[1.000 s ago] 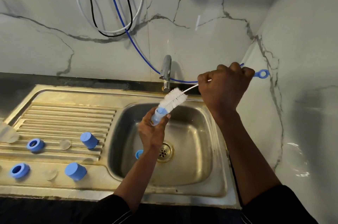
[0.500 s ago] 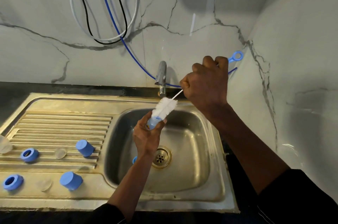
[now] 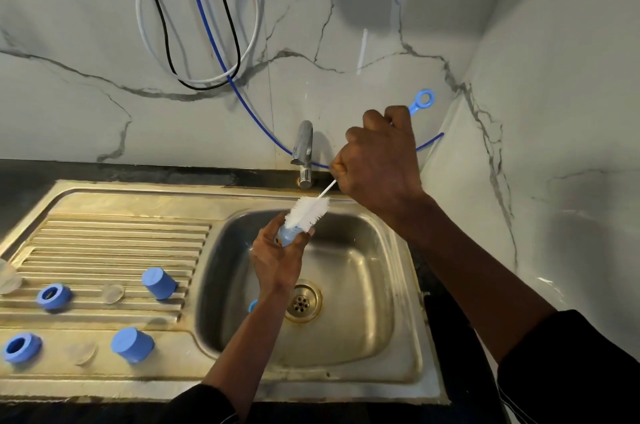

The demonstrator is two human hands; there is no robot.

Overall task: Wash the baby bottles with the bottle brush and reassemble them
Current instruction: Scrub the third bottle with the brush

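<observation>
Over the steel sink basin (image 3: 349, 271), my left hand (image 3: 277, 261) grips a small baby bottle (image 3: 289, 236), mouth tilted up to the right. My right hand (image 3: 377, 160) is fisted on the handle of the bottle brush (image 3: 308, 211), whose white bristles sit at the bottle's mouth. The handle's blue ring end (image 3: 423, 101) sticks out above my fist. On the drainboard lie two blue caps (image 3: 158, 283) (image 3: 132, 349), two blue collar rings (image 3: 53, 296) (image 3: 20, 347) and two clear teats (image 3: 112, 294) (image 3: 84, 352). Another blue part (image 3: 252, 305) peeks from behind my left forearm in the basin.
A chrome tap (image 3: 304, 153) stands at the back rim, just left of my right fist. Looped white, black and blue cables (image 3: 194, 43) hang on the marble wall. A side wall closes in on the right. A clear object (image 3: 7, 280) lies at the drainboard's left edge.
My right hand has moved in towards the bottle and tilted the handle's ring end upward. The brush has gone down towards the bottle's mouth, less of its wire stem showing. The left hand has kept its grip.
</observation>
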